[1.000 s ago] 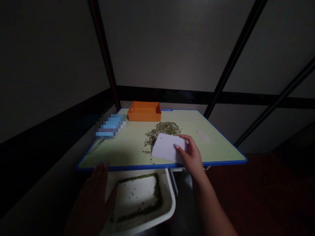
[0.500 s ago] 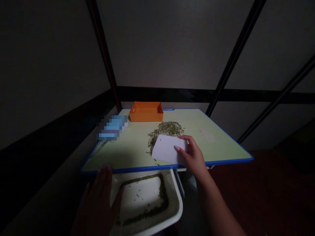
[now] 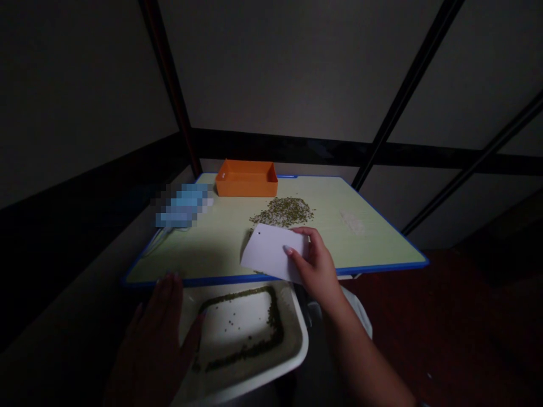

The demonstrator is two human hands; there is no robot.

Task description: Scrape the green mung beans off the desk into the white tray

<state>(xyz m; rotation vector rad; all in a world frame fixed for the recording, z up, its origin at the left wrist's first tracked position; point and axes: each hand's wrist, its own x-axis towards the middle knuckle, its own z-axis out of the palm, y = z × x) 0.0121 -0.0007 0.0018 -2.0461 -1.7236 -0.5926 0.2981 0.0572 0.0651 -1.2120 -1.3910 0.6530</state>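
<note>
My right hand (image 3: 316,263) pinches a white plastic dough scraper (image 3: 269,251) with a small hole in one corner. It is tilted over the table's near edge. Just beyond it, small green bean-like grains (image 3: 292,211) lie scattered in a loose pile, paler bits among them. Below the edge is a white basin (image 3: 299,339), with green grains gathered along its inner border and a few loose on its floor. My left hand (image 3: 156,333), dim in shadow, grips the basin's left side, thumb over the inside and fingers towards the table edge; the rim under it is hidden.
The pale green table (image 3: 212,249) has a blue rim. At its back stands an orange open box (image 3: 246,183). A blurred-out blue item (image 3: 182,206) lies on the left, and a faint pale patch of bits (image 3: 353,221) on the right. Dark panelled walls enclose the table.
My right hand has drawn the scraper left and towards the near edge, away from the pile. The whole view has shifted slightly; my left hand stays by the basin.
</note>
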